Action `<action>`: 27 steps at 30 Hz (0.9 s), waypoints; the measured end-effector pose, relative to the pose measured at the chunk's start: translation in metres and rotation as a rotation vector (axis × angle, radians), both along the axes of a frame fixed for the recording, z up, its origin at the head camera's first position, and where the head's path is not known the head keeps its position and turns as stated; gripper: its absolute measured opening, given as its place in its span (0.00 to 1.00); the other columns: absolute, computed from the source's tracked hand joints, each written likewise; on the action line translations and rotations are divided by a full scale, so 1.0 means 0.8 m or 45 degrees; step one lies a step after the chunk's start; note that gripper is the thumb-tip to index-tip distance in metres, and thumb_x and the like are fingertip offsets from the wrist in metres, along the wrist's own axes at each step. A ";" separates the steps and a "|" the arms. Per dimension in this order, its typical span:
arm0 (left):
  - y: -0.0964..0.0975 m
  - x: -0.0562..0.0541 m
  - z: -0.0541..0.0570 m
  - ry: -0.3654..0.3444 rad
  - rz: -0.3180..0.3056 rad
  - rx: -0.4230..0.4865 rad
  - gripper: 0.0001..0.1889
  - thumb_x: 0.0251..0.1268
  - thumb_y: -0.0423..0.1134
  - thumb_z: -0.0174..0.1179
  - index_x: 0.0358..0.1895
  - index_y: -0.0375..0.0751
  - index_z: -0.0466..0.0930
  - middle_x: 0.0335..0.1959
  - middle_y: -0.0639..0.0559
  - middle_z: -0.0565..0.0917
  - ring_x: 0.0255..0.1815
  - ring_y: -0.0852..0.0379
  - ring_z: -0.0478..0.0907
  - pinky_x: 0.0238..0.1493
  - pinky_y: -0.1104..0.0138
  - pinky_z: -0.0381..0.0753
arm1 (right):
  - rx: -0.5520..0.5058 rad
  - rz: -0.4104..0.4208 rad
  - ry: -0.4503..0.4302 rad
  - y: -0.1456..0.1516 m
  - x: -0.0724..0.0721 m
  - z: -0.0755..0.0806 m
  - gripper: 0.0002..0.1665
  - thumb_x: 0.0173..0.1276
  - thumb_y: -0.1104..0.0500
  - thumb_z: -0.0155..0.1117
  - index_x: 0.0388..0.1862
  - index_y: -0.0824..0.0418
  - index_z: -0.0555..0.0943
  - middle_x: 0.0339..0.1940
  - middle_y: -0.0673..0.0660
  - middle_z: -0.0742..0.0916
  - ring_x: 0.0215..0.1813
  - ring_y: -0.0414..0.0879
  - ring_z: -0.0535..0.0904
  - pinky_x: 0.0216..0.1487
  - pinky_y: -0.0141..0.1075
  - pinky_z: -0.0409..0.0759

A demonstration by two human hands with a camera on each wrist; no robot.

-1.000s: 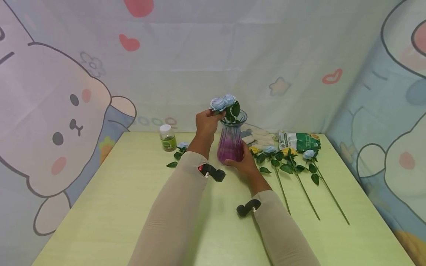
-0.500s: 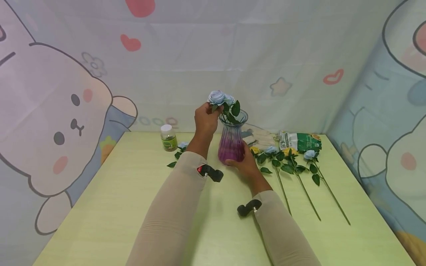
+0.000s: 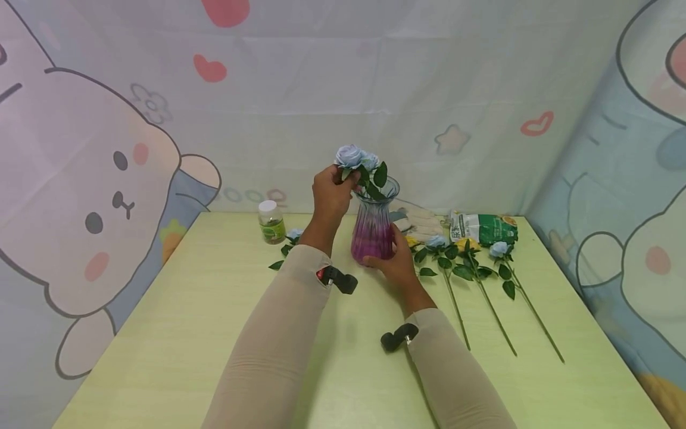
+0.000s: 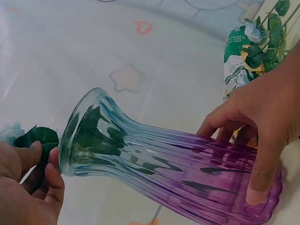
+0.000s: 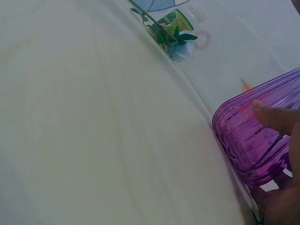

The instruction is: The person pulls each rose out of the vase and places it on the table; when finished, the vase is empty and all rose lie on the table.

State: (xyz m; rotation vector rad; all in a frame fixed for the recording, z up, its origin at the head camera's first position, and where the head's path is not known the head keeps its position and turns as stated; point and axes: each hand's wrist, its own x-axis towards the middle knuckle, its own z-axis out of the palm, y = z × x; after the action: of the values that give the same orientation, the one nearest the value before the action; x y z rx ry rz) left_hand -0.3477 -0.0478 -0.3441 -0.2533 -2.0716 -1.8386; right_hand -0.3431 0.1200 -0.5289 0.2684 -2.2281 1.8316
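Observation:
A glass vase (image 3: 372, 229), clear blue at the flared rim and purple below, stands upright on the table. My right hand (image 3: 398, 262) grips its lower part, thumb in front and fingers round the right side. Up at the rim, my left hand (image 3: 332, 193) pinches a light blue artificial rose (image 3: 349, 156) just under its bloom. A second blue bloom (image 3: 370, 161) and green leaves (image 3: 380, 175) sit close behind it over the vase mouth. In the left wrist view, dark leaves and stems show through the glass (image 4: 154, 154). The left fingertips lie beside the rim.
On the right lie several blue and yellow roses (image 3: 498, 249) with long stems, near a green and white packet (image 3: 482, 229) and pale gloves (image 3: 420, 221). A white-lidded jar (image 3: 271, 222) stands left, beside another blue rose (image 3: 293, 234). A printed cloth (image 3: 407, 89) hangs behind the table.
Over the past second my left hand and the blue rose it pinches have risen slightly. My right hand keeps its grip on the vase.

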 end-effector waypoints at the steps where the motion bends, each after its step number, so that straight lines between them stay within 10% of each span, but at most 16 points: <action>1: 0.000 0.000 0.000 -0.016 -0.001 -0.004 0.16 0.79 0.36 0.67 0.63 0.32 0.86 0.55 0.35 0.92 0.48 0.40 0.92 0.46 0.63 0.88 | -0.004 -0.004 0.005 0.000 0.000 0.001 0.67 0.62 0.59 0.87 0.91 0.57 0.55 0.87 0.64 0.68 0.87 0.61 0.65 0.86 0.58 0.69; 8: -0.001 0.000 0.001 -0.084 0.013 -0.014 0.14 0.75 0.32 0.70 0.57 0.28 0.89 0.51 0.32 0.93 0.49 0.38 0.92 0.61 0.53 0.91 | -0.013 -0.057 0.034 0.000 0.001 0.001 0.60 0.68 0.55 0.82 0.91 0.54 0.58 0.85 0.62 0.69 0.85 0.62 0.68 0.83 0.60 0.73; 27: -0.006 -0.004 0.004 0.002 -0.116 -0.024 0.15 0.84 0.39 0.62 0.64 0.36 0.84 0.51 0.36 0.93 0.46 0.39 0.92 0.36 0.70 0.89 | -0.047 -0.120 0.163 0.001 -0.001 -0.002 0.56 0.66 0.58 0.84 0.88 0.49 0.65 0.80 0.61 0.77 0.76 0.58 0.77 0.73 0.57 0.81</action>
State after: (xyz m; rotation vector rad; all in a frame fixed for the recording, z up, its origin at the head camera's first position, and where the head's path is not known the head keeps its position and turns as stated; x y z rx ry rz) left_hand -0.3510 -0.0522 -0.3408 -0.3594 -2.1088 -1.8708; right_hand -0.3439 0.1210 -0.5305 0.2618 -2.0825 1.7540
